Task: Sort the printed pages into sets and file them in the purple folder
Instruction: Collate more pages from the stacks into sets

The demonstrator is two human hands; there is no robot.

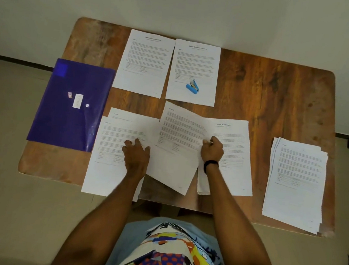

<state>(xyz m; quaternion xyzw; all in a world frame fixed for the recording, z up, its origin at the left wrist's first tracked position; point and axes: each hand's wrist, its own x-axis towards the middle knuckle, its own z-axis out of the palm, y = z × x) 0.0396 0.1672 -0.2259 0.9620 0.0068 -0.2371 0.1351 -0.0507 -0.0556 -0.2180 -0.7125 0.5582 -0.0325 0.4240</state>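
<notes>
on the table [257, 86], near edge: right hand [211, 149] pinches one page [180, 132] by its side, likely mid-sort. left hand [136, 153], flat and spread, pins the left pile [109, 147]. purple folder [69, 123] lies shut at far left.

A wooden table [268, 87] is seen from above. A purple folder [69, 123] is laid closed at its left side, overhanging the edge. Two single pages [144, 62] are set side by side at the far edge, and a blue stapler [192, 87] is placed on the right one. The left hand [136, 156] is pressed flat, fingers spread, on a near-left pile [109, 143]. A tilted page [179, 137] is pinched at its right edge by the right hand [212, 150], above a titled pile [234, 158]. A fanned stack [296, 181] is kept apart at the right end.
</notes>
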